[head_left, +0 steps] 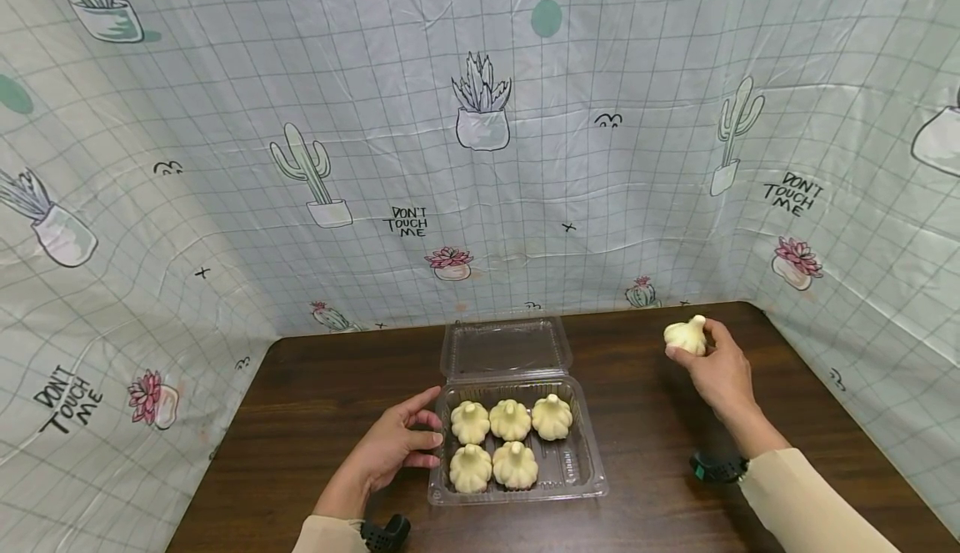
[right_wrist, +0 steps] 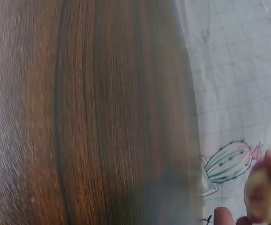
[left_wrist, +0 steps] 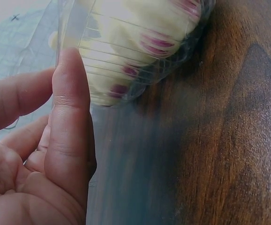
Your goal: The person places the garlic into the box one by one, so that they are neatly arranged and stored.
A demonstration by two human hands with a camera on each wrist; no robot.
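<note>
A clear plastic clamshell box (head_left: 573, 470) stands on the table with its lid (head_left: 506, 346) laid back behind it. Several garlic bulbs (head_left: 510, 420) sit inside in two rows, stems up; the front right spot shows bare plastic. At the box's left side, my left hand (head_left: 393, 443) holds the rim, thumb tip and fingers at its edge. The left wrist view shows the thumb (left_wrist: 70, 117) against the clear wall. Off to the right, above the table, my right hand (head_left: 723, 369) pinches one garlic bulb (head_left: 686, 337) between thumb and fingers. Only part of that bulb (right_wrist: 263, 199) appears in the right wrist view.
The dark wooden table (head_left: 637, 453) ends at a hanging cloth (head_left: 510, 186) printed with cacti and a grid, which closes off the back and both sides. Dark bands (head_left: 716, 468) circle both wrists.
</note>
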